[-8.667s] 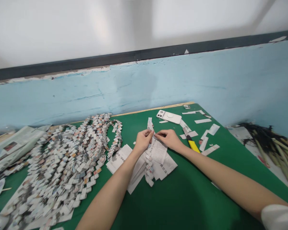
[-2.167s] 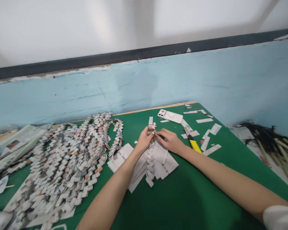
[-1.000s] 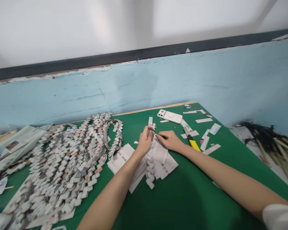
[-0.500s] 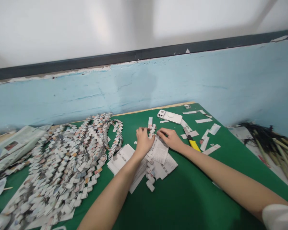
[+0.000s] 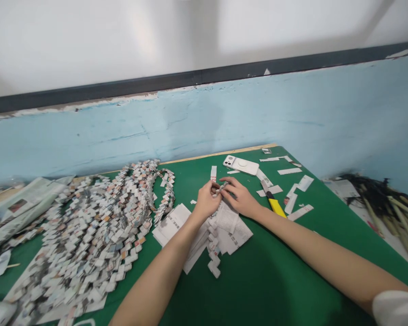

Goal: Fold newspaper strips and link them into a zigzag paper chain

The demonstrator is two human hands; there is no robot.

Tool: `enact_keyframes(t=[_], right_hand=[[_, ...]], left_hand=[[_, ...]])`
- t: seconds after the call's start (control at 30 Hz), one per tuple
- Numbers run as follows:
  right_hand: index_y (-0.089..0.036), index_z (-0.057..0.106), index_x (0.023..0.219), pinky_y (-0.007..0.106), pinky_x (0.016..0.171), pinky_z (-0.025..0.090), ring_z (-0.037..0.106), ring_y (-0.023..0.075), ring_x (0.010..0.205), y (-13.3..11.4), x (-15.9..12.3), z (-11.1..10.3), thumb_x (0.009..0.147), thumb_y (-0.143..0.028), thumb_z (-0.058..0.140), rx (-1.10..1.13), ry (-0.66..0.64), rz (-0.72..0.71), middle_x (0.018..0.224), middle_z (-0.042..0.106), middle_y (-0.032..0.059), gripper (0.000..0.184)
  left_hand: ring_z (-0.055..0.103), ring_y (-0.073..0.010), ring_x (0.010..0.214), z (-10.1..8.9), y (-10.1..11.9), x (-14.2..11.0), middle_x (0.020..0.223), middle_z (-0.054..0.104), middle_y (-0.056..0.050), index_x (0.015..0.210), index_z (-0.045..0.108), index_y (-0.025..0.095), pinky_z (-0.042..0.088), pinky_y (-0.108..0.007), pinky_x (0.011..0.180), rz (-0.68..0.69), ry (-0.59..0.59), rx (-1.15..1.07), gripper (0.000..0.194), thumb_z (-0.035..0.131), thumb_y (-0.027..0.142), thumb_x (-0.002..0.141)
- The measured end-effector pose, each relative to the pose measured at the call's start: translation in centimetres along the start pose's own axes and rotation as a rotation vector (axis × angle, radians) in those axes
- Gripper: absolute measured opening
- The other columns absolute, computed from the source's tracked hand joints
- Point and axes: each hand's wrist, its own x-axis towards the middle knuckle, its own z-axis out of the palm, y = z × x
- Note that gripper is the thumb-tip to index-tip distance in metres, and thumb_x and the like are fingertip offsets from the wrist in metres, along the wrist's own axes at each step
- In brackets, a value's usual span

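Both hands are busy at a small folded paper piece (image 5: 223, 185) — this looks like a close fingertip adjustment. The left hand (image 5: 207, 200) has its fingers curled in, gripping the work. The right hand (image 5: 241, 198) pinches at it from the other side, index finger and thumb only narrowly apart. A zigzag strand (image 5: 214, 260) of folded paper runs out below them toward the near side, over the loose sheets (image 5: 236, 240) on the green counter (image 5: 251, 285); I can't see whether it joins the piece. Any next move calls for light pressure, I'd say — 2 steady pinches, folds kept aligned, nothing crushed. The yellow-handled cutter (image 5: 277, 208) lies to the right, near the right forearm, untouched.
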Motion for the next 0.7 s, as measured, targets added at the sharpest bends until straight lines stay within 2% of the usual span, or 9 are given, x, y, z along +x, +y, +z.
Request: enact_keyframes(t=[0.07,0.17,0.3,0.37,0.43,0.53,0.7], right_hand=[[-0.022,0.065,0.094,0.044,0.102,0.051,0.063,0.0261,0.117,0.2,0.1,-0.1,0.104,-0.031,0.049,0.018,0.030,0.023,0.125,0.064,0.0135,0.022],[-0.021,0.063,0.088,0.042,0.097,0.052,0.066,0.0240,0.107,0.3,0.2,-0.3,0.107,-0.032,0.043,0.099,0.050,0.055,0.115,0.068,0.0115,0.029],[-0.022,0.062,0.091,0.041,0.098,0.052,0.067,0.0236,0.110,-0.1,0.2,-0.6,0.108,-0.034,0.042,0.201,0.019,0.039,0.121,0.068,0.0118,0.029],[-0.022,0.062,0.094,0.040,0.098,0.052,0.067,0.0234,0.112,-0.4,0.1,-0.6,0.108,-0.035,0.042,0.230,-0.004,0.041,0.125,0.068,0.0119,0.028],[-0.022,0.063,0.097,0.038,0.094,0.054,0.069,0.0220,0.107,-0.5,0.0,-0.5,0.108,-0.035,0.041,0.243,-0.025,0.060,0.128,0.068,0.0115,0.028],[-0.021,0.064,0.099,0.037,0.091,0.055,0.071,0.0215,0.103,-0.5,-0.1,-0.4,0.108,-0.035,0.040,0.224,-0.032,0.077,0.129,0.069,0.0115,0.029],[-0.022,0.064,0.097,0.042,0.104,0.051,0.065,0.0244,0.122,-0.7,-0.2,-0.3,0.107,-0.033,0.043,0.221,-0.044,0.068,0.136,0.067,0.0117,0.026]], left_hand=[[0.051,-0.0115,0.062,-0.4,0.1,0.1,0.072,0.060,0.001,0.087,0.062,0.017,0.038,-0.023,0.059,-0.040,-0.082,-0.126,0.017,0.070,0.032,0.082],[0.052,-0.0118,0.060,-0.8,0.0,0.6,0.067,0.059,0.000,0.082,0.064,0.015,0.041,-0.024,0.058,-0.122,-0.154,-0.313,0.036,0.063,0.050,0.089],[0.054,-0.0116,0.059,-0.7,-0.5,1.1,0.071,0.063,0.000,0.093,0.066,0.016,0.042,-0.024,0.057,-0.212,-0.142,-0.479,0.048,0.069,0.062,0.084],[0.057,-0.0134,0.062,-0.5,-0.8,1.1,0.073,0.065,-0.002,0.100,0.068,0.015,0.044,-0.025,0.059,-0.243,-0.171,-0.507,0.056,0.065,0.068,0.084],[0.060,-0.0153,0.065,-0.5,-1.0,1.1,0.073,0.067,-0.005,0.099,0.071,0.013,0.046,-0.027,0.063,-0.275,-0.217,-0.521,0.063,0.058,0.074,0.086],[0.061,-0.0166,0.071,-0.8,-1.2,1.0,0.079,0.070,-0.008,0.093,0.072,0.012,0.047,-0.028,0.069,-0.295,-0.277,-0.512,0.064,0.061,0.074,0.084],[0.062,-0.0167,0.081,-1.3,-0.8,1.0,0.089,0.071,-0.006,0.103,0.073,0.012,0.047,-0.027,0.077,-0.256,-0.347,-0.549,0.053,0.080,0.057,0.077]])
